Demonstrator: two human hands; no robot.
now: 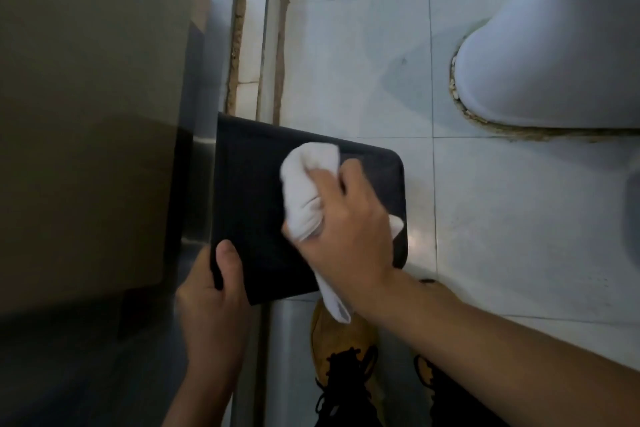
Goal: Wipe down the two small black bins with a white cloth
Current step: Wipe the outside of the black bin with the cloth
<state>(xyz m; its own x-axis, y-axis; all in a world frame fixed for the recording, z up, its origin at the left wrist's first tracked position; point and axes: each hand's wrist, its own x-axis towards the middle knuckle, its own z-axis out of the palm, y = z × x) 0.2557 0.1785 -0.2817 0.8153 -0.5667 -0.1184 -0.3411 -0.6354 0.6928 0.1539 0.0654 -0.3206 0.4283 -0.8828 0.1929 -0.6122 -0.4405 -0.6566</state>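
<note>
Right hand [346,225] grips a bunched white cloth [304,187], fingers curled round it, pressing it onto the flat dark face of a black bin [256,191]. A loose tail of cloth hangs out below the wrist. Left hand [211,298] holds the bin's near corner, thumb [227,263] on top, fingers wrapped under the edge and hidden. Bin sits between both grips, above a pale tiled floor [363,62]. Beneath the right forearm: tan shoes [341,343] with black laces. Beyond the right hand: white toilet base [540,55].
</note>
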